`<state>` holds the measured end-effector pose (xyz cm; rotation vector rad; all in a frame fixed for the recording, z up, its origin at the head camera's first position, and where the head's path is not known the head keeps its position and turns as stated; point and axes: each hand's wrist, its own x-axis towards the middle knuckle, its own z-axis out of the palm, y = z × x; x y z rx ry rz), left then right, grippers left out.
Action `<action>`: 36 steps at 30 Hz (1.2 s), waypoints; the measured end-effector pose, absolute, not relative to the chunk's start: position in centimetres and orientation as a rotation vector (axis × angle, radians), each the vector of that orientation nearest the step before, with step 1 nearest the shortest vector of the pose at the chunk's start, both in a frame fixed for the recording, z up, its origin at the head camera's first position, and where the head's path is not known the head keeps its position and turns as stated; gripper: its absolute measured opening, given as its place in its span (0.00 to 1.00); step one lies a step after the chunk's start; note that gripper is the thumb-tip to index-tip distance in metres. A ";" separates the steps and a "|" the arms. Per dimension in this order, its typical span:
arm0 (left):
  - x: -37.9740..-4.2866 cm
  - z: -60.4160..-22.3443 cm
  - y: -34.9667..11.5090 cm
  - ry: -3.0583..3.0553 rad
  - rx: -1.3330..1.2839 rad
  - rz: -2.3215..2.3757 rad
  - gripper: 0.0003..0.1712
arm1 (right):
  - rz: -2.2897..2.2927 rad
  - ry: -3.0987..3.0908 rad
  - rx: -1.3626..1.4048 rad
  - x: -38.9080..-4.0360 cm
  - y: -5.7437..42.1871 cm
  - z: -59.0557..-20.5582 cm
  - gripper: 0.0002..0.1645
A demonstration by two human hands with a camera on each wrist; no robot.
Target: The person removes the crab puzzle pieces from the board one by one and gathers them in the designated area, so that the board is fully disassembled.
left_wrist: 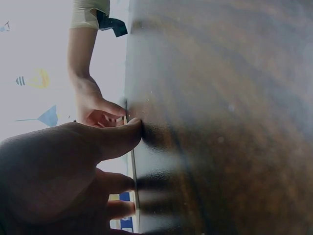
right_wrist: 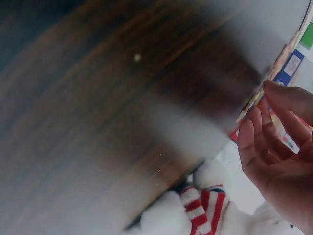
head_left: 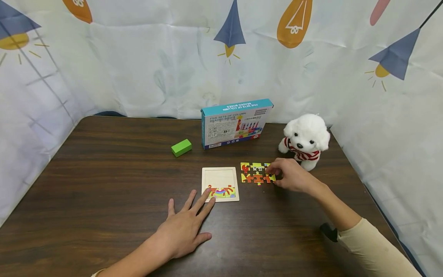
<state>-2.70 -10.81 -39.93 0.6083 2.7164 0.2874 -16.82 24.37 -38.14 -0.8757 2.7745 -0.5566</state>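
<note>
The left grip (head_left: 185, 231) lies spread with fingers straight, fingertips touching the near left corner of a wooden puzzle tray (head_left: 219, 177) just beyond it; fitted pieces (head_left: 223, 192) line the tray's near edge. The right grip (head_left: 291, 175) bends over loose puzzle pieces (head_left: 257, 178), in 2 rows just left of it; whether it pinches 1, I cannot tell. Just beyond it sits a white toy dog (head_left: 306, 140); a green block (head_left: 181, 147) lies well beyond the left grip.
</note>
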 end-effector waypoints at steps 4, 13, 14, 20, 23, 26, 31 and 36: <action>-2.7 -39.9 -10.8 2.717 0.609 0.286 0.51 | -0.551 2.781 -0.869 -16.8 24.3 -38.2 0.19; -2.7 -39.9 -10.8 2.716 0.600 0.287 0.51 | -0.551 2.778 -0.859 -16.7 24.4 -38.2 0.19; -2.6 -39.9 -10.8 2.716 0.600 0.289 0.51 | -0.548 2.777 -0.857 -16.7 24.4 -38.2 0.19; -2.6 -39.8 -10.8 2.718 0.602 0.288 0.51 | -0.536 2.777 -0.855 -16.8 24.4 -38.2 0.19; -2.6 -39.8 -10.8 2.721 0.605 0.288 0.51 | -0.537 2.780 -0.856 -16.8 24.4 -38.3 0.19; -2.6 -39.8 -10.8 2.722 0.608 0.289 0.50 | -0.552 2.787 -0.870 -16.7 24.3 -38.3 0.19; -2.6 -39.8 -10.8 2.718 0.606 0.292 0.50 | -0.569 2.794 -0.893 -16.4 23.9 -38.1 0.19; -2.6 -39.7 -10.8 2.705 0.605 0.308 0.49 | -0.577 2.791 -0.898 -16.2 23.1 -37.7 0.16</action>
